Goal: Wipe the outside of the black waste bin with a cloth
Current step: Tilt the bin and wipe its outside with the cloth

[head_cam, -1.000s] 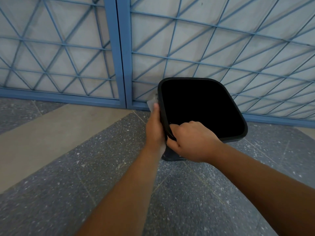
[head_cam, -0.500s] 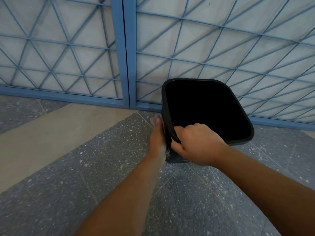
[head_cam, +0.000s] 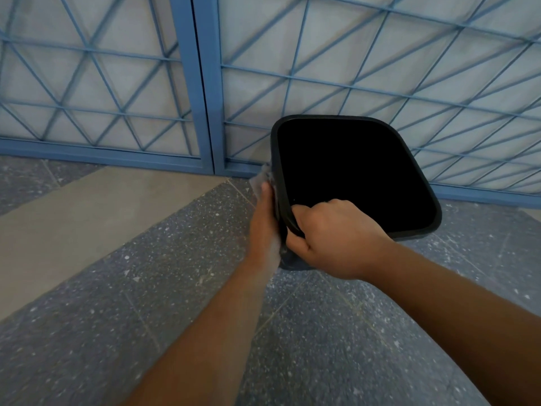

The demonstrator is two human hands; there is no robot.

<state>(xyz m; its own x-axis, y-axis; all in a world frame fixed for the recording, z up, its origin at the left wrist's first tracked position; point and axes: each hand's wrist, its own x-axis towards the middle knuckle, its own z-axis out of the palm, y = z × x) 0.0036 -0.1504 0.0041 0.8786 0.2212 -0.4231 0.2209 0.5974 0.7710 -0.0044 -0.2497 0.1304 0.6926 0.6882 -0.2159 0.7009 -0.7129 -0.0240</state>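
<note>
The black waste bin (head_cam: 351,177) is a plastic tub with a squarish mouth, rounded corners and a rolled rim; its inside shows only black. It is tilted, mouth turned up toward the camera, with the near corner of the rim gripped. The cloth (head_cam: 261,178) is pale grey and crumpled, pressed flat against the bin's left outer wall, only its upper edge showing just beside the rim.
</note>
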